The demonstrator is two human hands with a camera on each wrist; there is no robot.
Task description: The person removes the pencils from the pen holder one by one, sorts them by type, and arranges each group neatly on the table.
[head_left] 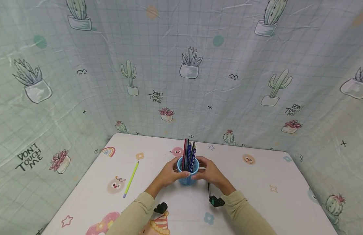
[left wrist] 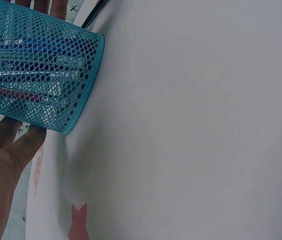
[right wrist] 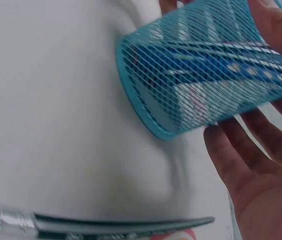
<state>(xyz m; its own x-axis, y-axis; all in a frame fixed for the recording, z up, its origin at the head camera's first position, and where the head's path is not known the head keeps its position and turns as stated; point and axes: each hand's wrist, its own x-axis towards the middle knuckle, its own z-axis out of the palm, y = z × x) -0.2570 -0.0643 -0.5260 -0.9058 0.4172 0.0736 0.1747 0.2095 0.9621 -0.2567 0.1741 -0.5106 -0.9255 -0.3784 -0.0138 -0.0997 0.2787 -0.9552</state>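
Both hands hold a light-blue mesh pencil cup between them near the middle of the table. The left hand curls round its left side, thumb across the front near the rim. On the opposite side the right hand grips it, thumb also at the front. Several pencils, dark red, black and patterned blue, stand in the cup and rise above its rim. Through the mesh in the left wrist view, their lower ends show inside the cup. The right wrist view shows the right fingers spread along the cup's side.
A yellow-green pencil lies on the table to the left. A dark pencil lies near the right forearm. Black wrist cameras sit at both wrists. A cactus-print curtain hangs behind and at both sides.
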